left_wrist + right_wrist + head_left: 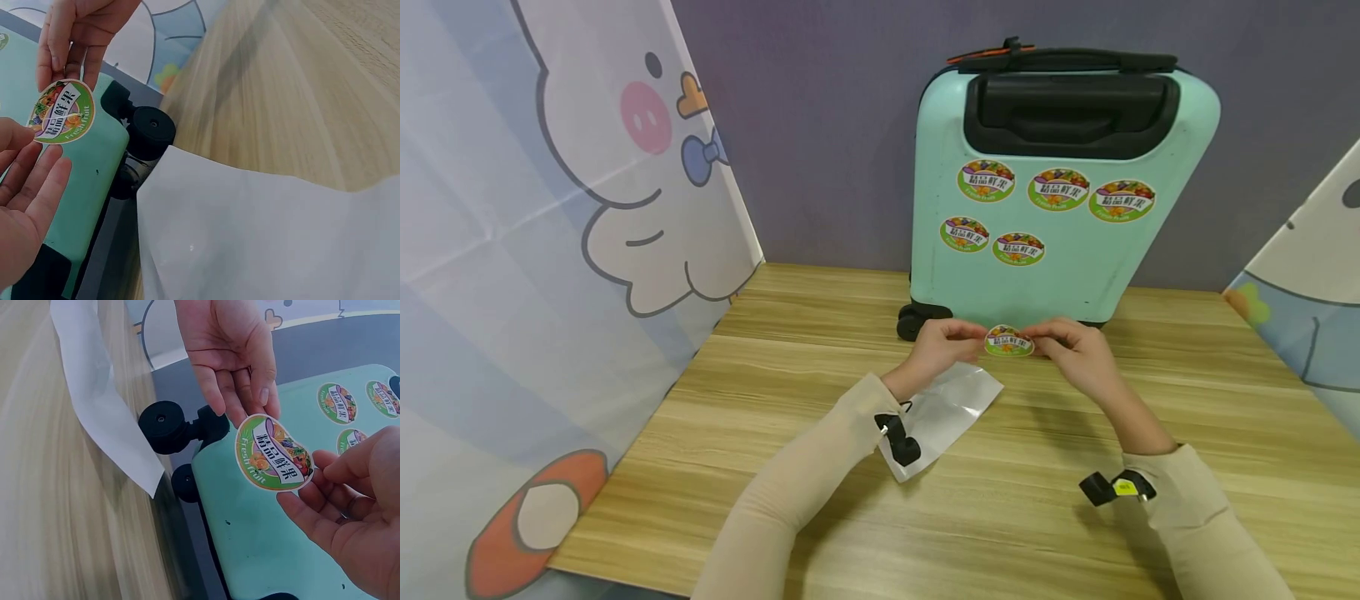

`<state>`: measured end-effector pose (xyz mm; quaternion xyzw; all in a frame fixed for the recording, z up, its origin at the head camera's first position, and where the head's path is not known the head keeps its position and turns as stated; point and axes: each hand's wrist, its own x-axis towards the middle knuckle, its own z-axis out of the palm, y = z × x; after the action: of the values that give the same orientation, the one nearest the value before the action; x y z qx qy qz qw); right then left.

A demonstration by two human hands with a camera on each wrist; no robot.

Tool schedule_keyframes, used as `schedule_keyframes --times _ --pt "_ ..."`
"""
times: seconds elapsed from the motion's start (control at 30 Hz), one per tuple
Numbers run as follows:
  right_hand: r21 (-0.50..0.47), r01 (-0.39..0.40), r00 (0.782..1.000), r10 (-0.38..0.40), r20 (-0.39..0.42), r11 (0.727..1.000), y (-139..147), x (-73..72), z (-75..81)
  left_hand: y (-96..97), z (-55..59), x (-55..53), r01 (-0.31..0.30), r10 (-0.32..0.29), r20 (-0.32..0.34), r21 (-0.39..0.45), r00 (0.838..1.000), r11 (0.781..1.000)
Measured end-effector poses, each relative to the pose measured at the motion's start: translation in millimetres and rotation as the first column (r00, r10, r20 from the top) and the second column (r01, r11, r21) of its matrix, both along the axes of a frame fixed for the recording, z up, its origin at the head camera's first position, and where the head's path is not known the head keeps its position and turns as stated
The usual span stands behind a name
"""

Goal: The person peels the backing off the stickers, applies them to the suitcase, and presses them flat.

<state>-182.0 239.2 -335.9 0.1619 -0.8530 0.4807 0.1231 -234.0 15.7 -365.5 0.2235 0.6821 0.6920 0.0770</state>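
Observation:
Between both hands, an oval fruit sticker (1009, 342) is held by its opposite edges, its printed face showing fruit and a white band of lettering. The left hand (936, 354) pinches its left edge; the right hand (1078, 358) pinches the right edge, with thumb and fingers seen close in the right wrist view. Just behind stands a mint green suitcase (1075, 283), upright, with several matching stickers (1058, 190) in two rows on its face. A white glossy sheet (958, 400) lies on the table beneath the left wrist.
The wood-grain table (820, 333) extends on both sides of the suitcase. A black wheel (917, 320) juts out at the suitcase's lower left corner. Behind is a grey wall (805, 125), with a cartoon-printed cloth (490, 275) at the left.

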Motion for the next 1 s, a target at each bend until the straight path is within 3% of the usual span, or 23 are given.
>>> schedule_keyframes --times 0.2,1.0 --pt "-0.013 0.003 1.0 -0.003 0.003 1.0 1 -0.2 3.5 1.2 3.8 -2.8 -0.013 0.013 -0.001 -0.011 1.0 1.0" --pt "-0.029 0.056 0.997 -0.057 -0.06 0.998 9 -2.6 9.0 9.1 17.2 -5.5 0.028 -0.028 -0.023 0.025 0.999 0.999"
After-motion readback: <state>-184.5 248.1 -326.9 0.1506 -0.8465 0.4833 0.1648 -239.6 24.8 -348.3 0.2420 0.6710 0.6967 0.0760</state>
